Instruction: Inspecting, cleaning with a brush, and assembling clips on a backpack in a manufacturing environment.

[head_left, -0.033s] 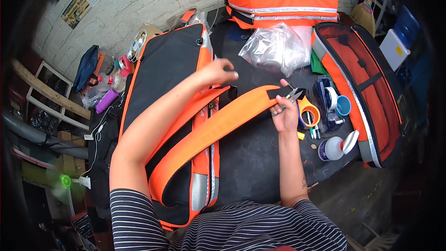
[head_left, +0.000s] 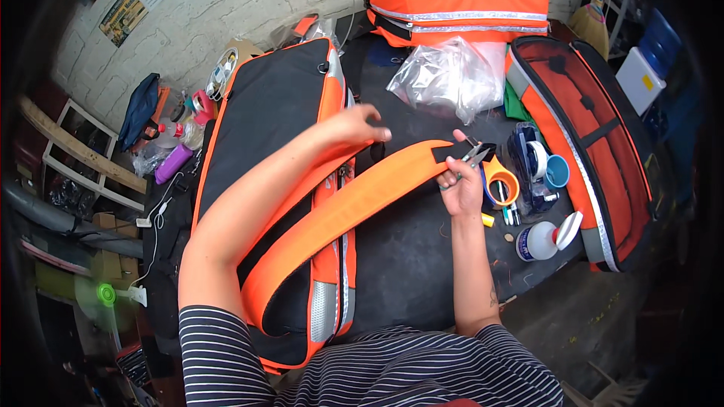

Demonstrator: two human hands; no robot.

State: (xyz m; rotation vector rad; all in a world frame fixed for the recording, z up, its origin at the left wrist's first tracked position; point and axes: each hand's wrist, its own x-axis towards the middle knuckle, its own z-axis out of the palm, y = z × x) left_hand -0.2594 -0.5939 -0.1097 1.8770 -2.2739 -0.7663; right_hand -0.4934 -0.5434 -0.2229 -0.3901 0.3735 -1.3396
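A long black bag with orange edging (head_left: pixel 264 98) lies on the table at my left, and a wide orange strap (head_left: pixel 354 200) loops over it. My right hand (head_left: pixel 462 192) grips small metal snips (head_left: pixel 475 154) and also pinches the strap's black-tipped far end. My left hand (head_left: pixel 356 125) hovers above the bag's right edge, near the strap's other end. Its fingers curve loosely, with thumb and fingertips apart and nothing visible between them. My left forearm covers part of the bag and strap.
Right of my right hand stand an orange tape roll (head_left: pixel 499 182), a blue tape dispenser (head_left: pixel 524 154) and a white spray bottle (head_left: pixel 539 241). Clear plastic bags (head_left: pixel 449 79) and an orange bag (head_left: pixel 460 0) lie farther back. A red-and-black bag (head_left: pixel 596 143) is at the right.
My left hand has come slightly down and nearer, toward the strap's end by the bag's edge. The right hand still holds the snips and strap, almost unmoved.
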